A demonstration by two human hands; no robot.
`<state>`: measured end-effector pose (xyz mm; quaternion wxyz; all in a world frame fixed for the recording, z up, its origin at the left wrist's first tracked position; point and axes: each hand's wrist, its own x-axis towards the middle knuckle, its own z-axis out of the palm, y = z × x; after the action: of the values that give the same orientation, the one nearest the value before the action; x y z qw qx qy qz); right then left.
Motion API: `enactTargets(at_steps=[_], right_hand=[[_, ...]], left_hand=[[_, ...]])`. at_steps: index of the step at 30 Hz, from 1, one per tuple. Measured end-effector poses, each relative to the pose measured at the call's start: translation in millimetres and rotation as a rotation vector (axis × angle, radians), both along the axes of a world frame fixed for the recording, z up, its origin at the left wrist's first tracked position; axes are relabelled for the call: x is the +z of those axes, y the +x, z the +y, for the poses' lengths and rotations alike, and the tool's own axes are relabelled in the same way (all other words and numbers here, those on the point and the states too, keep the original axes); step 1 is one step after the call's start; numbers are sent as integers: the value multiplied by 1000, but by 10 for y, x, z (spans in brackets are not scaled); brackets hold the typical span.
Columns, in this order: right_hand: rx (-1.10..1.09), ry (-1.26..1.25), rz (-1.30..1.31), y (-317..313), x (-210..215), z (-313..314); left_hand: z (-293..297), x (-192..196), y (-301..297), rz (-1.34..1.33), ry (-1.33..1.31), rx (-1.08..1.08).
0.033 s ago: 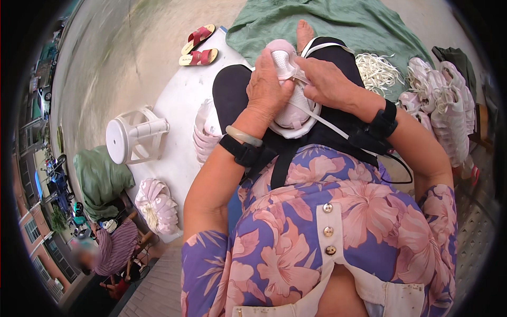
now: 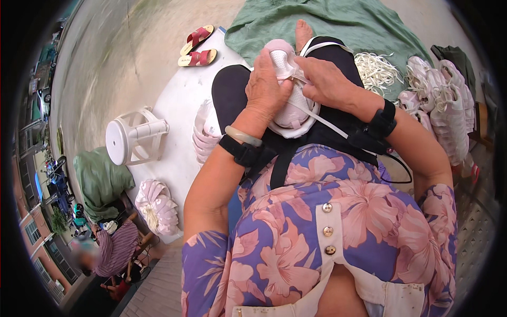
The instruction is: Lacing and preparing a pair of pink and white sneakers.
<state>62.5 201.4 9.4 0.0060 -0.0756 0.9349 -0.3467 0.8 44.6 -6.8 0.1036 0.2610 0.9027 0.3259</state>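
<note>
- Left hand (image 2: 266, 87), in the head view, is wrapped along the left side of a pink-and-white shoe (image 2: 301, 99), with its thumb pressing across the upper; the grip looks firm.
- Right hand (image 2: 328, 80) comes in from the other side, fingers and thumb closed together over the middle of the shoe, pinching, as far as I can make out, a stretch of white lace (image 2: 331, 127); the fingertips partly hide one another.
- Between the two hands sits the shoe, above the black trousers (image 2: 228, 90) on the lap. Its long axis runs away from the body, the far end leaning slightly left.
- What matters most, I'd judge, is how the lace lies: one length slants from the shoe's near end down toward the right wrist, so the right hand is the nearer one to it, while the left has the shoe's body.
- Off to the right, a heap of loose laces (image 2: 376, 72) rests on green cloth (image 2: 274, 21), with a cluster of similar shoes (image 2: 446, 113) beyond.
- Out to the left, a white stool (image 2: 117, 141) lies tipped over, and red-strapped sandals (image 2: 198, 58) sit farther ahead.
</note>
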Motion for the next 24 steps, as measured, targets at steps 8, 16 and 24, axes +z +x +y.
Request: enactTargets(at_steps=[8,16,24], right_hand=[[-45,-25,131,93,-161,-7],[-23,-55,30,-72,-178,21],[-86,-170,-91,-66,-251,100]], left_hand=[[10,-26,21,62,26,-11],[10,-52,12,809,-98,-301],[162,-94,13,762,-165,-436]])
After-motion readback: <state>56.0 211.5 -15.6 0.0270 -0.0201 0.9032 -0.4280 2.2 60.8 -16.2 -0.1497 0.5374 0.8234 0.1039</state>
